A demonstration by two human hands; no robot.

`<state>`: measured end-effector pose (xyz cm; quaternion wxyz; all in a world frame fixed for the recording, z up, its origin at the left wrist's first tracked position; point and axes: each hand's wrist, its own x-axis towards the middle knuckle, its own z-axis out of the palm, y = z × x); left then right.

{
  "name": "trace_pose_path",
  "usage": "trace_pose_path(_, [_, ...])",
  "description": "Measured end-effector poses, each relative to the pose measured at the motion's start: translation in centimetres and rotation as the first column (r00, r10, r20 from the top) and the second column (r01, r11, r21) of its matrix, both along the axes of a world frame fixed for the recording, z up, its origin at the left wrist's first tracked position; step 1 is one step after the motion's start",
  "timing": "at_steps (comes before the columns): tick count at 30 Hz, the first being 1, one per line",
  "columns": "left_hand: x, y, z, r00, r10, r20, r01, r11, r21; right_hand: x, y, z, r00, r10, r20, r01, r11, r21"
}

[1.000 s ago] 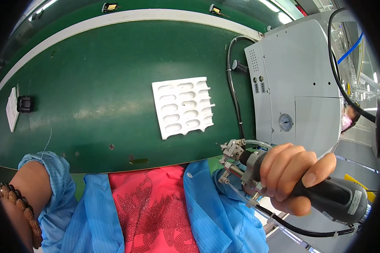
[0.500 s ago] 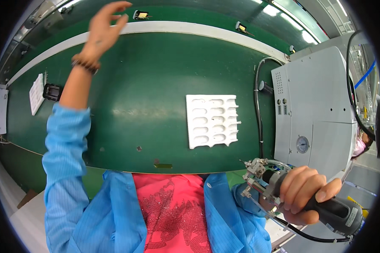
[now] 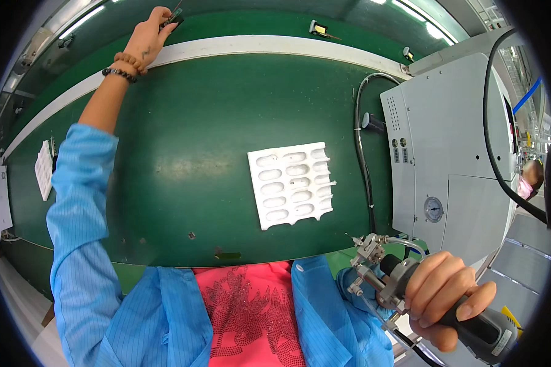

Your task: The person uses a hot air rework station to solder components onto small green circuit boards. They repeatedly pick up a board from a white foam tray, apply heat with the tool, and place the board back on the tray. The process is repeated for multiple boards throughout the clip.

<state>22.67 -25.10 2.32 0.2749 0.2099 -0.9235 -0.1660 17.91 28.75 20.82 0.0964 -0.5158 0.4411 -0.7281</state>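
My left hand (image 3: 148, 38) reaches to the far left, past the white rail, with its fingers closed round a small dark part (image 3: 174, 22) that has a thin lead. Most of that part is covered by the fingers. At the lower right, my right hand (image 3: 446, 300) is wrapped round the black grip of a handheld tool (image 3: 488, 327) with a metal valve head and a fine nozzle tip. A white moulded tray (image 3: 292, 185) with oval hollows lies on the green bench between the hands, touched by neither.
Beyond the white rail (image 3: 239, 45) lie small black-and-yellow parts (image 3: 318, 28) on a green strip. A grey machine cabinet (image 3: 450, 140) with a gauge stands at the right, a black cable (image 3: 357, 134) beside it. Another white tray (image 3: 43, 170) lies far left.
My left hand has closed on the small dark part that lay beyond the rail. The view has shifted slightly; my right hand still grips the tool.
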Motion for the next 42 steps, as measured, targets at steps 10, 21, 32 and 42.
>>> trace_pose_path(10, [3.7, 27.4, 5.6, 0.882, -0.425, -0.206, 0.47, 0.829, 0.302, -1.6, -0.3, -0.4, 0.985, 0.153, 0.075, -0.156, 0.987, 0.042])
trace_pose_path(21, [4.1, 30.8, 1.5, 0.919, -0.377, -0.116, 0.393, 0.899, 0.192, -1.7, -1.8, -1.0, 0.997, 0.066, 0.033, -0.065, 0.998, -0.024])
trace_pose_path(32, [5.4, 30.3, 0.9, 0.897, -0.391, -0.208, 0.442, 0.821, 0.361, -2.6, -5.6, -1.3, 0.994, 0.085, 0.066, -0.084, 0.996, -0.017])
trace_pose_path(42, [5.1, 30.4, 0.3, 0.922, -0.279, -0.269, 0.385, 0.744, 0.546, -2.7, -10.1, -2.8, 0.994, 0.093, 0.06, -0.096, 0.994, 0.056])
